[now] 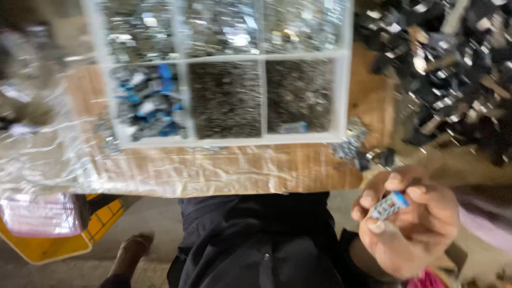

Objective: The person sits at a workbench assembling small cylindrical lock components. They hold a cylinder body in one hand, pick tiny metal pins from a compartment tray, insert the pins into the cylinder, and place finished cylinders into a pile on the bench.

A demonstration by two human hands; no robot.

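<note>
The view is blurred. My two hands meet low on the right, below the table edge, both pinching a small silver and blue part (390,205). My left hand (400,246) comes up from below, its thumb against the part. Reaching in from the right in a pink sleeve, my right hand (434,200) curls its fingers over the part's top. On the table a white divided tray (226,141) holds more blue and silver parts (149,104) in its near left compartment.
The tray's other compartments hold shiny metal pieces (221,26) and dark small pieces (226,98). The wooden table (240,168) is covered in clear plastic. A heap of black and silver parts (453,69) lies at the right, and a yellow crate (58,242) stands on the floor at the left.
</note>
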